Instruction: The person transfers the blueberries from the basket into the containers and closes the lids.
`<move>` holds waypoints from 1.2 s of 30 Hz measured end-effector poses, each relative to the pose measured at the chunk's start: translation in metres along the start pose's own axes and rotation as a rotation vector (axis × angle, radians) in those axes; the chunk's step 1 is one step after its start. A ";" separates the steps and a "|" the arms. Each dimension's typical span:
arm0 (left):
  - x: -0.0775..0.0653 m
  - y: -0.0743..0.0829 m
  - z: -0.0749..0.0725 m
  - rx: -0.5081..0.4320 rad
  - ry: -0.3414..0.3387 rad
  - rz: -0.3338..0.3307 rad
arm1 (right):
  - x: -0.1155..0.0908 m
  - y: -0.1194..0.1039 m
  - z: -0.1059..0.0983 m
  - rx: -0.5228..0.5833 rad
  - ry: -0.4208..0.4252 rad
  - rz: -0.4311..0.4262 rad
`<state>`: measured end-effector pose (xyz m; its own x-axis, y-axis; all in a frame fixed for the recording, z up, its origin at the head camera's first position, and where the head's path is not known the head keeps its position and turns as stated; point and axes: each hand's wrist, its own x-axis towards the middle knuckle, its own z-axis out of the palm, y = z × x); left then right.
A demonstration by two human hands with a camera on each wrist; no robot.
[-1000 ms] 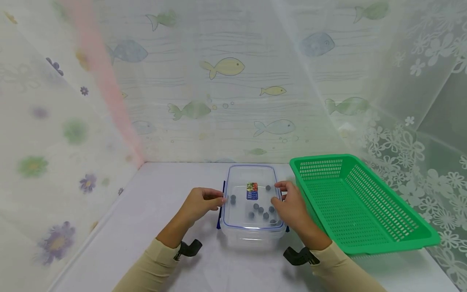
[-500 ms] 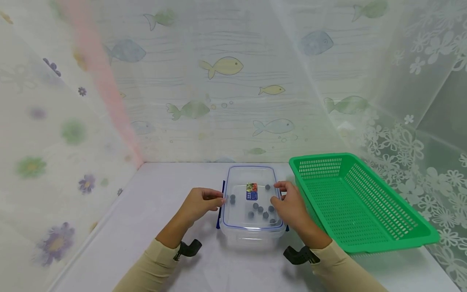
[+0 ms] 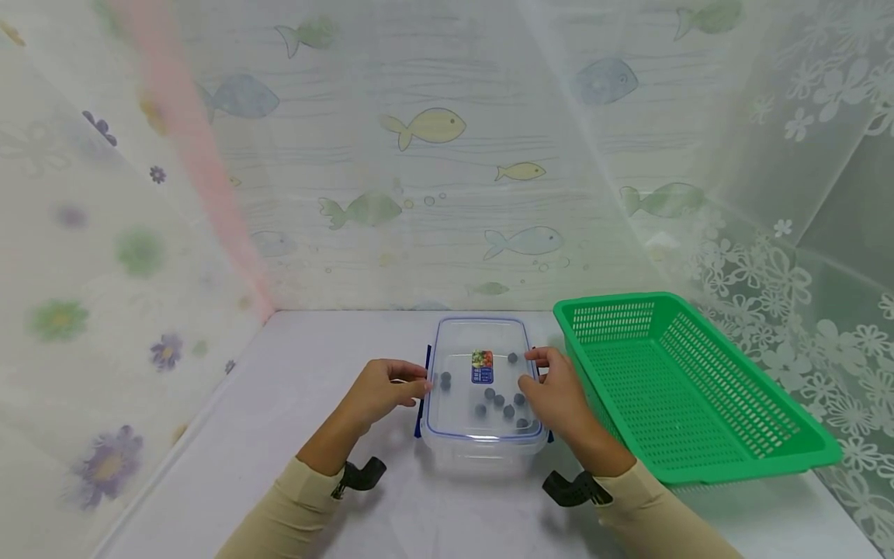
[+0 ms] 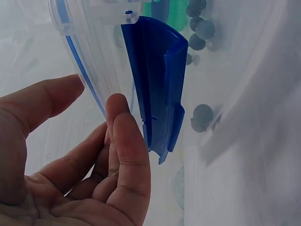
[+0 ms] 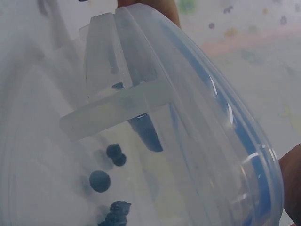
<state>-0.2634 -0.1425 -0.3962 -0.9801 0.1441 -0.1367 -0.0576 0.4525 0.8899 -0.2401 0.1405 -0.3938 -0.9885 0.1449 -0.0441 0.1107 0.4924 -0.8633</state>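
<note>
A clear plastic food container point(image 3: 482, 458) stands on the table, its clear lid point(image 3: 482, 334) edged in blue and bearing a small fruit label point(image 3: 482, 366). Through the plastic show several blueberries point(image 5: 100, 181). My left hand point(image 3: 380, 394) pinches the lid's left edge, thumb on top and fingers below the rim. Beside those fingers a blue side latch point(image 4: 157, 84) hangs down, unfastened, in the left wrist view. My right hand point(image 3: 557, 392) grips the lid's right edge with thumb and index finger; the container hides most of this hand in the right wrist view.
A green perforated plastic basket point(image 3: 628, 411) stands to the right, close to my right hand. The white tabletop point(image 3: 314, 341) reaches back to a curtain point(image 3: 419, 194) printed with fish. Flowered curtains hang at both sides.
</note>
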 end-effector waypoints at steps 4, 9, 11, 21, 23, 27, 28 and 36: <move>0.002 -0.003 0.002 -0.012 0.014 0.012 | 0.000 0.001 0.000 0.004 -0.002 -0.005; 0.004 -0.008 0.004 -0.012 0.034 0.015 | -0.001 0.000 0.001 0.014 -0.005 -0.006; 0.004 -0.009 0.005 -0.016 0.044 0.017 | -0.001 0.000 0.001 0.020 -0.005 -0.006; 0.002 -0.008 0.010 -0.033 0.084 0.047 | 0.000 0.004 0.005 0.000 0.008 -0.016; 0.001 -0.008 0.010 -0.034 0.087 0.051 | 0.001 0.005 0.004 -0.003 0.011 -0.021; 0.001 -0.007 0.010 -0.028 0.094 0.046 | 0.001 0.006 0.003 -0.007 0.014 -0.030; 0.000 -0.007 0.010 -0.025 0.093 0.044 | 0.001 0.006 0.003 -0.007 0.015 -0.034; 0.000 -0.003 0.010 -0.009 0.081 0.023 | 0.003 0.004 0.002 -0.045 0.018 -0.051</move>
<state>-0.2614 -0.1352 -0.4027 -0.9933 0.0828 -0.0812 -0.0364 0.4424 0.8961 -0.2426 0.1412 -0.3988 -0.9910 0.1338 0.0083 0.0656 0.5378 -0.8405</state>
